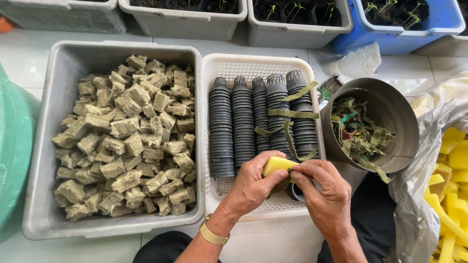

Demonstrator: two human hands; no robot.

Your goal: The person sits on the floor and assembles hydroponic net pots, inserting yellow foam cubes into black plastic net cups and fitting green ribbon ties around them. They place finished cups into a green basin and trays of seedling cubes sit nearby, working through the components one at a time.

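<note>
While both hands meet over the near edge of the white basket (312, 68), they close together on a yellow sponge piece (276, 164) — the left hand (251, 187) wraps it from below and behind with the thumb across its front, and the right hand (325, 195) pinches its right end between thumb and fingers. A dark green strip hangs under the sponge between the two hands, and a small black net pot (295, 192) shows partly beneath the right hand; whether that hand also grips it cannot be told. A gold wristwatch (212, 235) sits on the left wrist.

Inside the white basket lie five rows of stacked black net pots (242, 124), with olive-green strips (291, 114) draped over the right-hand rows. Just left of the basket stands a grey tub (48, 146) full of greyish-brown cubes (129, 136). To the right, a round metal bucket (397, 122) tilts toward the basket and holds a tangle of green scraps — beside it, a clear plastic bag (419, 204) holds more yellow sponge pieces (453, 165). Along the far edge of the tiled floor (19, 58) sit grey tubs (292, 29) and a blue tub (404, 34) with small green seedlings (390, 9).
</note>
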